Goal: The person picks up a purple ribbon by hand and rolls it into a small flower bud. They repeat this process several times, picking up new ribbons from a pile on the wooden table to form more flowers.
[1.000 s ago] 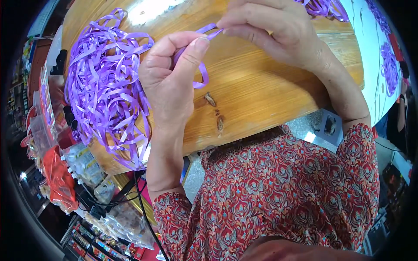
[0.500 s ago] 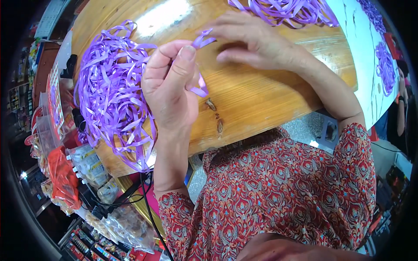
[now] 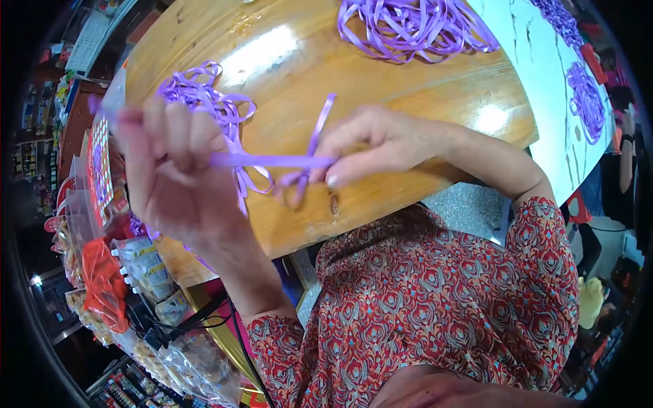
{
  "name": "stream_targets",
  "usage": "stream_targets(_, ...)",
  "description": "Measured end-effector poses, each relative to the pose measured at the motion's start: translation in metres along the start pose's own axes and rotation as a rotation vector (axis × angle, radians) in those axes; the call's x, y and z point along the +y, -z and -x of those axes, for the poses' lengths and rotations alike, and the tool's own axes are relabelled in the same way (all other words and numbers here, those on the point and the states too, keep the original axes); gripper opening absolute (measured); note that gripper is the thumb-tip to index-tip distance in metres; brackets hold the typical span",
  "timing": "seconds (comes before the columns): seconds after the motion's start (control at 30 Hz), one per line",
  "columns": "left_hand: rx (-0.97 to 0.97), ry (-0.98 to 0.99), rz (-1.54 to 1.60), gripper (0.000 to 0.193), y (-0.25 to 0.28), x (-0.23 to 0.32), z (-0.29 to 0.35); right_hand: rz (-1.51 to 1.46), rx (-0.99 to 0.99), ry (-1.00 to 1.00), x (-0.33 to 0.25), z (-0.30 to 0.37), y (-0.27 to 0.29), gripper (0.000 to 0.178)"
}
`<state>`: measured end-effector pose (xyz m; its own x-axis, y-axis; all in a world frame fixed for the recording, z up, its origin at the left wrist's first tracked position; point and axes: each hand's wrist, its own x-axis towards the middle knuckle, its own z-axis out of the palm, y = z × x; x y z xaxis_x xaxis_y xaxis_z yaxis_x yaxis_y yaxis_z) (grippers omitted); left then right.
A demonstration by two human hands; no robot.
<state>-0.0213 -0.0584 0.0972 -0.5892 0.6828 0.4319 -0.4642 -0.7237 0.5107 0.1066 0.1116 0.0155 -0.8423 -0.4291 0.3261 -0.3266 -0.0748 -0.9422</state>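
blurred left hand (image 3: 178,173) seems curled round purple ribbon (image 3: 272,160); right hand (image 3: 374,143) pinches it.

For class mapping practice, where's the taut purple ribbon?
In the head view, the taut ribbon is left of centre, between the left hand and right hand.

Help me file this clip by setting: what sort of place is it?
Probably a small shop doubling as a workspace: shelves of small goods at lower left, bagged items at left, and purple ribbon heaped on a wooden table.
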Motion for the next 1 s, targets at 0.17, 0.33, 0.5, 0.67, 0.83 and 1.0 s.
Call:
stream_targets(0.17,0.14,-0.136,-0.083,0.015,0.022,0.015,0.015,0.018,0.552,-0.223,-0.008,0.045,0.043,0.018)
stream_targets(0.33,0.254,-0.178,-0.252,0.007,0.053,0.007,0.033,0.134,0.668,-0.18,-0.013,0.057,0.055,0.018)
stream_targets(0.5,0.515,-0.243,-0.468,0.006,0.083,0.019,0.045,0.152,0.616,-0.179,-0.012,0.048,0.06,0.02)
stream_targets(0.67,0.602,-0.359,-0.609,0.01,0.109,0.039,0.058,0.172,0.601,-0.135,-0.009,0.039,0.064,0.02)
stream_targets(0.83,0.706,-0.413,-0.609,0.011,0.132,0.063,0.083,0.239,0.711,-0.148,-0.004,0.048,0.072,0.02)
stream_targets(1.0,0.972,-0.65,-1.018,0.027,0.168,0.093,0.111,0.25,0.758,-0.178,-0.004,0.049,0.072,0.018)
